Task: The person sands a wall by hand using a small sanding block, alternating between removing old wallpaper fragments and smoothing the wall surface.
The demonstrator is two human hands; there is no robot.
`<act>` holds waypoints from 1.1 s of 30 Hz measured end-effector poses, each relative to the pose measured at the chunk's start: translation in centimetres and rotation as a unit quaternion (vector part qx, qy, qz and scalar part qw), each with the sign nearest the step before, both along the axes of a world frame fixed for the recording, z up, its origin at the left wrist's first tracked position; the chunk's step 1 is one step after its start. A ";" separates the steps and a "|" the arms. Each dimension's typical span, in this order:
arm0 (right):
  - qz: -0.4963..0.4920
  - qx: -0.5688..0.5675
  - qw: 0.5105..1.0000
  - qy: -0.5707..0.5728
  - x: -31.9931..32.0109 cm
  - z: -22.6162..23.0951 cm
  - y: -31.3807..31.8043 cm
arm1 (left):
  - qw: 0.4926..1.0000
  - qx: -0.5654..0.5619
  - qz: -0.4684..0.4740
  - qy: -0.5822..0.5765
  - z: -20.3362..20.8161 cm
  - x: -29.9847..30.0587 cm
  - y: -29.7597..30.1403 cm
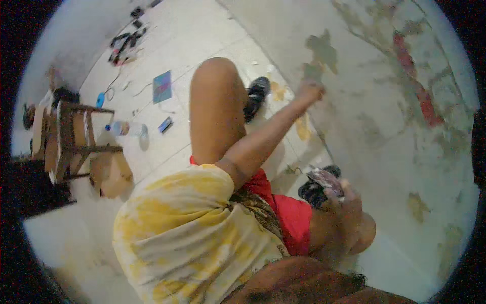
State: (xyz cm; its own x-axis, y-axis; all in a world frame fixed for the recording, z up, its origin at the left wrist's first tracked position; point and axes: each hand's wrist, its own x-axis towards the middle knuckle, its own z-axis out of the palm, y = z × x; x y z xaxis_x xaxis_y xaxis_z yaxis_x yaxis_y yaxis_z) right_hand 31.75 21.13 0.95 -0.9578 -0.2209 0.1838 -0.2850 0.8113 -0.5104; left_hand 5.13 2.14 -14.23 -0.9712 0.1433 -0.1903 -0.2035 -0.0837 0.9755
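Observation:
My left hand point(310, 92) is stretched out to the right, in front of the stained wall and close to a grey-green patch point(322, 49). Its fingers look curled together; whatever is in them, if anything, cannot be made out. Beside my bent right knee, my right hand point(349, 198) is closed around a crumpled pinkish-grey thing point(325, 180), whose kind is too blurred to tell. Just behind that thing shows a black shoe point(313, 194) on my right foot. Another black shoe point(257, 96) is on my left foot, by the wall's base.
A wooden chair or stool point(68, 137) stands on the left, near a clear plastic bottle point(129, 128) lying on the tiles. A blue flat sheet point(162, 87), a small blue packet point(165, 125) and a dark cluttered heap point(125, 44) are farther off. Yellowish stains point(302, 127) mark the floor edge.

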 end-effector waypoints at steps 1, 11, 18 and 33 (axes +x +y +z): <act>0.016 0.034 0.999 0.034 -0.1 0.6 -0.5 | 0.994 0.035 0.077 -0.070 -2.5 0.0 -0.7; -0.004 -0.009 0.983 -0.182 -1.5 3.7 -1.2 | 0.988 0.091 0.118 -0.035 -0.7 1.5 4.9; 0.017 0.020 0.988 -0.149 -2.4 4.2 -2.4 | 0.976 0.074 0.205 -0.026 -1.2 0.6 5.6; 0.003 -0.014 0.985 -0.173 -1.4 3.1 -1.2 | 0.919 0.360 0.064 -0.148 -1.4 -4.1 2.0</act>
